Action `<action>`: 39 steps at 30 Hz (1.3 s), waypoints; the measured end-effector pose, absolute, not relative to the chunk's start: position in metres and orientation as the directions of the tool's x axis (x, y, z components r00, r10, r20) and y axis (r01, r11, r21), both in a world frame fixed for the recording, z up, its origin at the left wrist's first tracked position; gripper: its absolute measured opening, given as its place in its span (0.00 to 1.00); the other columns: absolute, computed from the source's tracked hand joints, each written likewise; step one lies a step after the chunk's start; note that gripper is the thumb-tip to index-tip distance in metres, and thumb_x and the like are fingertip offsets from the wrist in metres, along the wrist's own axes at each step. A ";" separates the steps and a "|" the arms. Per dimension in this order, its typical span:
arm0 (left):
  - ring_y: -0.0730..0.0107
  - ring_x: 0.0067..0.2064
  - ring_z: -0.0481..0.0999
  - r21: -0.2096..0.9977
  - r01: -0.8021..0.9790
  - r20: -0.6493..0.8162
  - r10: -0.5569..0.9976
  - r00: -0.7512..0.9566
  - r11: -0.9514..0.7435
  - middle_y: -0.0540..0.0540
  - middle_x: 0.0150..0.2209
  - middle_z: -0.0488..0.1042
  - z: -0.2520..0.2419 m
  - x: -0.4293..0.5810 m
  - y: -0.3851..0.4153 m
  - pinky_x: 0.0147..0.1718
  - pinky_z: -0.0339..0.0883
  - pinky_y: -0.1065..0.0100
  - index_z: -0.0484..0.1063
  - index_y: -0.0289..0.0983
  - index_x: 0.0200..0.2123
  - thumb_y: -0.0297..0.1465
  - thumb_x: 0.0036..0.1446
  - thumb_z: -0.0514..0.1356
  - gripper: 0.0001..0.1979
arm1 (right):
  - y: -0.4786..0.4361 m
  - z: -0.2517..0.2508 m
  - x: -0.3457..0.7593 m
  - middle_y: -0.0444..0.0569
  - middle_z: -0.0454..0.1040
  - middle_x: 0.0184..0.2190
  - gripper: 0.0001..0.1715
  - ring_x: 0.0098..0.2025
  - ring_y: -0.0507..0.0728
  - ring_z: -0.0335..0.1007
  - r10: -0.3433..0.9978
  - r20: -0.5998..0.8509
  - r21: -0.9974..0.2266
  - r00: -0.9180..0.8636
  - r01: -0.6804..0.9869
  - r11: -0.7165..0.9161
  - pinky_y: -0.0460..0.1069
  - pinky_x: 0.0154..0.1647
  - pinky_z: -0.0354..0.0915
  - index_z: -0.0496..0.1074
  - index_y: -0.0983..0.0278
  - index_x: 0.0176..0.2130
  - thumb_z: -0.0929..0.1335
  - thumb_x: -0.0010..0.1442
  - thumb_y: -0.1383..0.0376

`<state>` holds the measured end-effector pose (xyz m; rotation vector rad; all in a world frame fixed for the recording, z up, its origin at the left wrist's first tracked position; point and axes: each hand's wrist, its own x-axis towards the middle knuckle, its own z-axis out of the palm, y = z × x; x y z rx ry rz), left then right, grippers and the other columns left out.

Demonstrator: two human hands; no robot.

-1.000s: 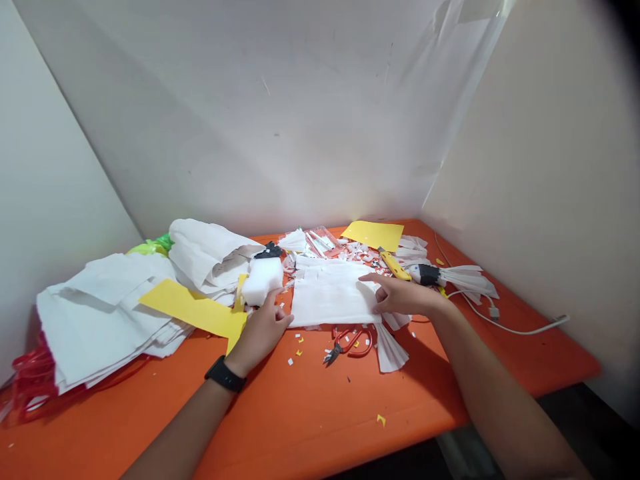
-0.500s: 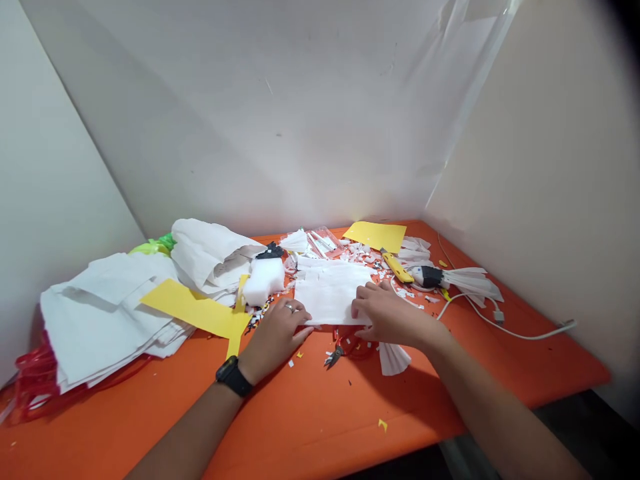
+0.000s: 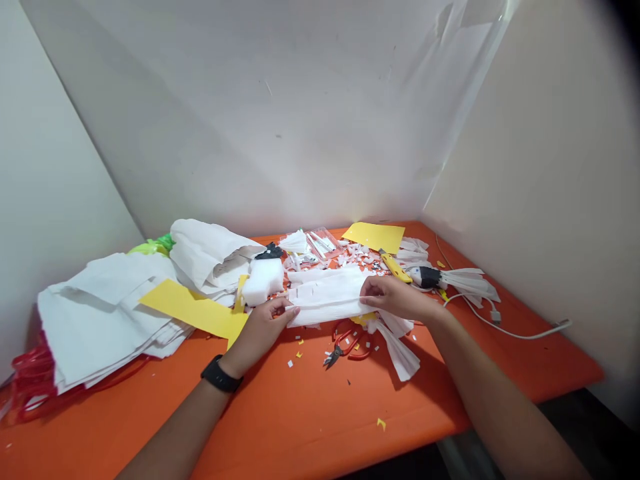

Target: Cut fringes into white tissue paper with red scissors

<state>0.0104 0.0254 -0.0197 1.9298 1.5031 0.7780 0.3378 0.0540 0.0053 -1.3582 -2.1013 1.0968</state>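
Observation:
A white paper sheet [image 3: 327, 293] with a fold along its near edge is stretched between both hands. My left hand [image 3: 267, 327] pinches its left end, and my right hand [image 3: 393, 297] grips the right end with curled fingers. Just in front of the sheet lie red-handled cutters [image 3: 345, 348], their jaws toward the left. Beside them, a gathered white paper piece [image 3: 400, 353] spreads toward the front right; part of it is hidden under the sheet.
White sheets [image 3: 107, 313] and yellow paper [image 3: 193, 310] lie left, near a white foam block [image 3: 263, 280]. At the right are a yellow cutter knife [image 3: 395, 267], a black-wrapped bundle [image 3: 433, 277] and a white cable [image 3: 530, 335]. Scraps litter the orange table [image 3: 300, 413].
The white sheet's near edge has been folded and lifted. Both hands now pinch its ends, with the left hand farther left. More of the red-handled cutters and gathered paper shows.

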 end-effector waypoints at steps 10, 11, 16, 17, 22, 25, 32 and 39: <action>0.63 0.30 0.75 0.650 0.746 0.061 0.988 0.139 -0.145 0.50 0.27 0.75 -0.035 0.005 0.028 0.30 0.62 0.66 0.73 0.39 0.33 0.39 0.58 0.60 0.10 | 0.063 -0.010 0.335 0.46 0.75 0.32 0.11 0.32 0.53 0.67 0.947 -0.028 -0.707 -0.319 0.676 0.206 0.46 0.29 0.56 0.74 0.64 0.39 0.69 0.61 0.58; 0.62 0.30 0.75 0.631 0.759 0.073 0.987 0.143 -0.157 0.50 0.27 0.75 -0.036 0.005 0.028 0.30 0.63 0.66 0.73 0.39 0.35 0.38 0.58 0.60 0.08 | 0.061 -0.010 0.334 0.45 0.74 0.31 0.11 0.32 0.53 0.66 0.946 -0.011 -0.674 -0.323 0.701 0.231 0.46 0.29 0.55 0.74 0.64 0.39 0.69 0.61 0.58; 0.55 0.49 0.73 0.504 0.776 0.215 0.925 0.313 -0.380 0.44 0.43 0.76 -0.035 0.007 0.024 0.50 0.64 0.57 0.73 0.41 0.46 0.29 0.59 0.59 0.11 | 0.057 -0.009 0.330 0.47 0.73 0.35 0.05 0.36 0.55 0.67 0.927 0.088 -0.524 -0.365 0.774 0.355 0.48 0.34 0.57 0.73 0.63 0.37 0.69 0.62 0.63; 0.54 0.52 0.71 0.449 0.760 0.239 0.882 0.406 -0.471 0.43 0.45 0.75 -0.033 0.008 0.023 0.53 0.63 0.56 0.74 0.41 0.45 0.27 0.61 0.57 0.10 | 0.057 -0.007 0.331 0.48 0.73 0.37 0.04 0.38 0.56 0.67 0.910 0.123 -0.492 -0.396 0.772 0.403 0.48 0.37 0.58 0.74 0.63 0.37 0.69 0.61 0.64; 0.55 0.50 0.71 0.261 0.702 0.203 0.749 0.631 -0.662 0.42 0.44 0.73 -0.024 0.013 0.016 0.50 0.65 0.57 0.75 0.40 0.42 0.29 0.63 0.58 0.06 | 0.051 0.006 0.342 0.49 0.72 0.43 0.11 0.48 0.60 0.67 0.778 0.106 -0.449 -0.619 0.668 0.593 0.53 0.50 0.60 0.77 0.58 0.41 0.74 0.57 0.59; 0.53 0.50 0.70 0.263 0.710 0.207 0.757 0.620 -0.653 0.42 0.45 0.73 -0.024 0.013 0.015 0.50 0.66 0.56 0.73 0.40 0.43 0.33 0.59 0.64 0.09 | 0.050 0.010 0.351 0.49 0.71 0.45 0.18 0.49 0.63 0.66 0.792 0.041 -0.424 -0.610 0.707 0.566 0.56 0.51 0.61 0.77 0.56 0.44 0.76 0.52 0.60; 0.55 0.48 0.71 0.337 0.724 0.231 0.799 0.556 -0.602 0.42 0.42 0.73 -0.032 0.010 0.021 0.50 0.64 0.57 0.71 0.39 0.37 0.27 0.63 0.56 0.05 | 0.055 0.003 0.355 0.48 0.72 0.46 0.17 0.50 0.63 0.68 0.814 0.061 -0.431 -0.577 0.721 0.543 0.58 0.55 0.60 0.78 0.53 0.43 0.74 0.51 0.67; 0.58 0.45 0.73 0.448 0.731 0.199 0.855 0.479 -0.514 0.43 0.39 0.76 -0.030 0.009 0.023 0.45 0.66 0.61 0.72 0.39 0.35 0.34 0.66 0.54 0.09 | 0.059 0.001 0.355 0.50 0.74 0.44 0.10 0.49 0.62 0.69 0.797 0.132 -0.479 -0.590 0.666 0.572 0.56 0.53 0.62 0.79 0.57 0.38 0.72 0.54 0.68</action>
